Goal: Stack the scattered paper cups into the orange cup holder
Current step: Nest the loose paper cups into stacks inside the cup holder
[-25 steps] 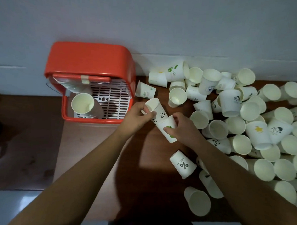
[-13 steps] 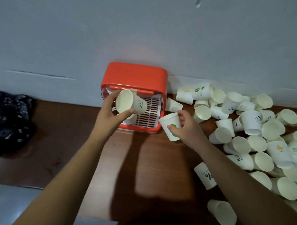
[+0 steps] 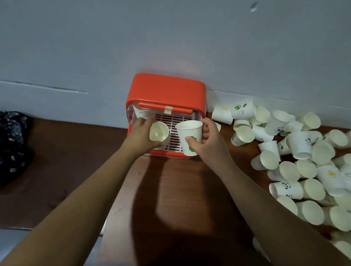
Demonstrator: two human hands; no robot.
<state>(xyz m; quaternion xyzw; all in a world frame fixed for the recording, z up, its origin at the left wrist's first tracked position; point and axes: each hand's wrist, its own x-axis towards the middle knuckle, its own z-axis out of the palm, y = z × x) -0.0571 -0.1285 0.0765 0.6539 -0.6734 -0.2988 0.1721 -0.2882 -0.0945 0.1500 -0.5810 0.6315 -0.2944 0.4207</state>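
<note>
The person stands at a brown wooden table that is pushed against a grey wall, and both bare arms reach forward to the orange cup holder, which sits at the back of the table and touches the wall. Its front is open and a white slotted grille shows inside, with a small strip of tape on the orange bar above it. The left hand is inside the opening on the left side; its fingers are curled round a plain paper cup, which is tilted so that the open mouth faces the person. The right hand is at the right front of the holder and grips a second cup with a green print, thumb on the near side and fingers behind, the cup almost upright with the mouth up. The two cups are just beside each other, but I cannot tell if they touch. To the right of the holder, a big heap of scattered paper cups lies on the table, most on their sides, some with small drawings. At the far left, a dark patterned cloth lies.
</note>
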